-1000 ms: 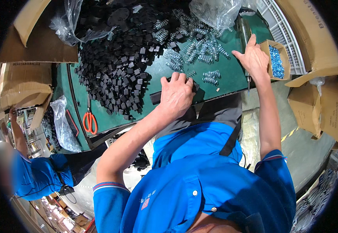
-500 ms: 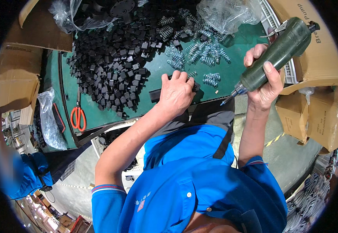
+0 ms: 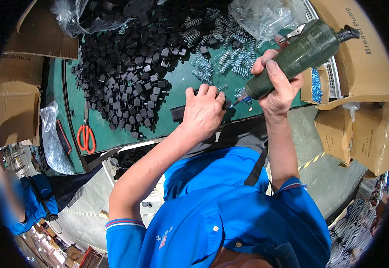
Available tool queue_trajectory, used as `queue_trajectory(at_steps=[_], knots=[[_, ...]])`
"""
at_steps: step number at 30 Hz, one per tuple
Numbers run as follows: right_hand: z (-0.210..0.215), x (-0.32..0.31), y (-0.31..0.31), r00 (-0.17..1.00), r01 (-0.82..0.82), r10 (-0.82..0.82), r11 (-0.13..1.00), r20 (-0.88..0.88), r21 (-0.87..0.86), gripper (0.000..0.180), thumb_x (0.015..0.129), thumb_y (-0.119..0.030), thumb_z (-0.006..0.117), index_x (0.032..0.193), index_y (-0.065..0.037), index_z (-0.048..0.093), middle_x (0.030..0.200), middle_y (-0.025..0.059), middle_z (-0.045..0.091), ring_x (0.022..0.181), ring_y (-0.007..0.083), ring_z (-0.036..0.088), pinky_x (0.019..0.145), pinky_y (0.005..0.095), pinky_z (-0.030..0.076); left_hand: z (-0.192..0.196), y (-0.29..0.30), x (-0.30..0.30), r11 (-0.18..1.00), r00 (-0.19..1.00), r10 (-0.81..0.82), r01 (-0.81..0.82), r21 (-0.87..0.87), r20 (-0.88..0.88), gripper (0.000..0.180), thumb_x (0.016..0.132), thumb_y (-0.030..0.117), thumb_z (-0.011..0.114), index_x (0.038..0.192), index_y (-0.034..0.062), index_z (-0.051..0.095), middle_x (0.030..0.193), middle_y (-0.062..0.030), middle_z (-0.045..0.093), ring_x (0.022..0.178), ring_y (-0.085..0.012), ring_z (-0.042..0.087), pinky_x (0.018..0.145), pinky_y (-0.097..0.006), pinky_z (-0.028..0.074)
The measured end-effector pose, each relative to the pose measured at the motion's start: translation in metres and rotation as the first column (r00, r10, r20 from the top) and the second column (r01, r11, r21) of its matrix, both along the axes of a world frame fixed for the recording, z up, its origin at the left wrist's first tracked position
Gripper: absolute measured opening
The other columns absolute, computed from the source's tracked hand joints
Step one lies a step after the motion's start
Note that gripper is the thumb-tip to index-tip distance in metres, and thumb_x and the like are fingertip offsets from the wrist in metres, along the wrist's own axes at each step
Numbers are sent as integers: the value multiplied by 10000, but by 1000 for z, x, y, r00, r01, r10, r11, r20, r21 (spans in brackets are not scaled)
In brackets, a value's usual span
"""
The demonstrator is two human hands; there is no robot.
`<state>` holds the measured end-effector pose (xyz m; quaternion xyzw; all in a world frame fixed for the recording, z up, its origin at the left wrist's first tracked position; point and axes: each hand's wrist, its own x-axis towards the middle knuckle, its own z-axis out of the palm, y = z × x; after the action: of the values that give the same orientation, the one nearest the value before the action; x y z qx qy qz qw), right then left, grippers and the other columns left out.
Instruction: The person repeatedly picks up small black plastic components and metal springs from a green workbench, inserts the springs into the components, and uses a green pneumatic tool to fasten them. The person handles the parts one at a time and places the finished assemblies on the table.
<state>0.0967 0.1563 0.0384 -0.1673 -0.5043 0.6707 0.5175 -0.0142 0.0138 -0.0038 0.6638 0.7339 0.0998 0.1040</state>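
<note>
My left hand point(image 3: 205, 110) is closed over a black plastic part point(image 3: 177, 113) at the table's near edge, pressing it down; much of the part is hidden under the fingers. In my right hand point(image 3: 278, 87) is a dark green power screwdriver point(image 3: 298, 59), its bit pointing down and left. The bit's tip is right beside the part's right end; I cannot tell whether it touches. Metal coil springs point(image 3: 237, 62) lie in loose clusters just beyond my hands. A large heap of small black plastic pieces point(image 3: 136, 87) spreads to their left.
Orange-handled scissors point(image 3: 86, 137) and a clear plastic bag point(image 3: 57, 143) lie at the left of the green table point(image 3: 181, 80). At the right are a small box of blue screws point(image 3: 316, 85) and cardboard boxes point(image 3: 360, 134). Another person's blue sleeve point(image 3: 33, 205) shows far left.
My right hand has brought the screwdriver left and slightly down, so its bit now meets the area beside my left hand. My left hand stays on the black part.
</note>
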Motion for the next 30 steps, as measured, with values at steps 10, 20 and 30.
queue_trajectory(at_steps=[10,20,30], knots=[[-13,-6,-1,998,22,-15,993,-56,116,562,843,-47,643,1356,77,448,898,128,618,704,199,607,649,341,529,2,1,1,997,1000,9,-10,-75,-6,438,770,287,752,1151,107,633,1012,-61,556,1069,-259,519,838,-472,381],[-9,-7,-6,995,42,-36,997,-89,70,510,829,-23,650,1295,92,478,886,137,634,700,195,609,653,341,531,4,2,1,996,1000,8,-8,-92,3,447,775,288,748,1163,98,632,1013,-63,560,1070,-259,519,842,-475,378],[-7,-9,-21,998,-16,6,980,55,196,527,817,16,616,1301,71,416,864,124,582,736,200,581,695,355,531,1,2,2,997,1000,19,-19,-69,-7,433,760,284,757,1132,97,639,1016,-58,563,1056,-254,525,831,-476,384]])
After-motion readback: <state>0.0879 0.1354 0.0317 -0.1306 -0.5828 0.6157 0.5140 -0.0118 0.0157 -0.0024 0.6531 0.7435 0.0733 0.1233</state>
